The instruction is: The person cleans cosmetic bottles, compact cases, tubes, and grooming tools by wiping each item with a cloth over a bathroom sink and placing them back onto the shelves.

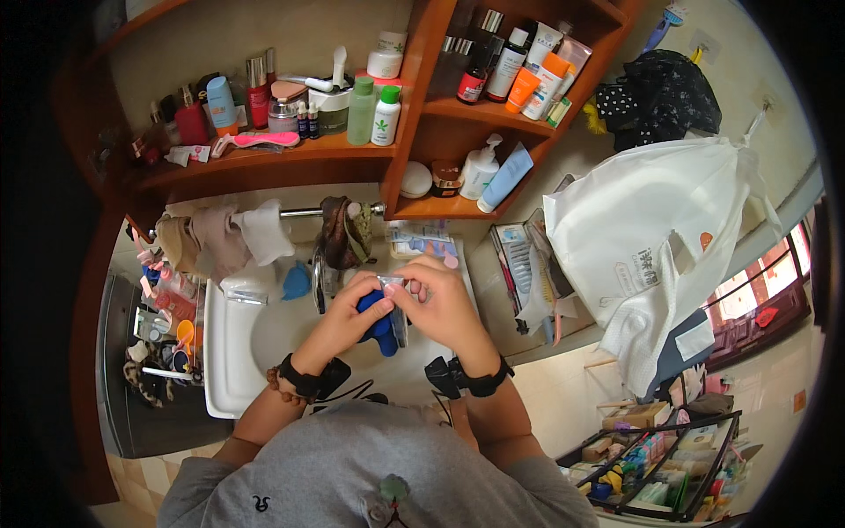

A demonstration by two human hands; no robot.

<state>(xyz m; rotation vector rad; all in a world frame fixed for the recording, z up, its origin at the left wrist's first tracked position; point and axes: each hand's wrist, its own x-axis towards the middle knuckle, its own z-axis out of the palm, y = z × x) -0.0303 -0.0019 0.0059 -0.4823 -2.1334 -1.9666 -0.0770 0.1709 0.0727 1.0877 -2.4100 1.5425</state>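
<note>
Both hands meet over the white washbasin [228,356]. My left hand [353,313] pinches the top of a small clear plastic packet [400,323] from the left, and a dark blue item [385,336], whose kind I cannot tell, lies under its fingers. From the right, my right hand [445,300] grips the same top edge with thumb and fingers. The packet hangs down between the hands, partly covering the blue item. A chrome faucet [321,280] stands behind my left hand. In the basin's back left part lie a light blue item [297,281] and another clear packet [247,297].
Cloths [267,231] hang from a metal rail [300,212] behind the basin. Wooden shelves [343,158] above hold bottles and jars. A comb holder [511,244] and a white plastic bag [607,231] are at right. Toiletries [175,303] crowd the left side.
</note>
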